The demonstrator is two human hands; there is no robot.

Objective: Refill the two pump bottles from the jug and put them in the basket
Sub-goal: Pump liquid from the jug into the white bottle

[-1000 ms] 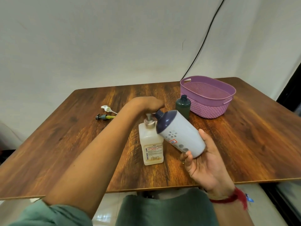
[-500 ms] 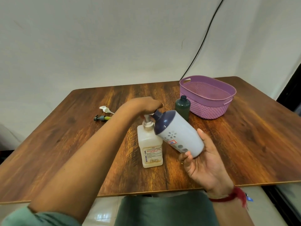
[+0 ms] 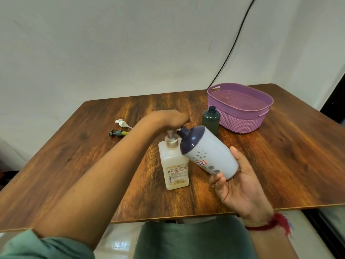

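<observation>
Your right hand [image 3: 240, 186] cradles the white jug [image 3: 209, 152] from below, fingers curled around its base; the jug is tilted, its dark blue cap end pointing up toward ten o'clock. Your left hand [image 3: 168, 119] reaches in over the jug's spout, fingers bent down around the cap tip, right above the pump head of the pale square bottle [image 3: 174, 165]. Whether those fingers pinch the cap or the pump, you cannot tell from here.

The pale bottle stands upright on the wooden table [image 3: 280, 165], just beside the jug at its nine o'clock, and the two look to be touching. The dark green bottle [image 3: 211, 120] stands upright at one o'clock from the jug, its neck without a pump, just beside the near wall of the purple basket [image 3: 240, 116]. The basket sits at the table's far right.

At ten o'clock from the pale bottle, well apart from it, lie two loose pumps: a white pump [image 3: 121, 123] and a dark pump [image 3: 117, 133] with a yellow-green stem.
</observation>
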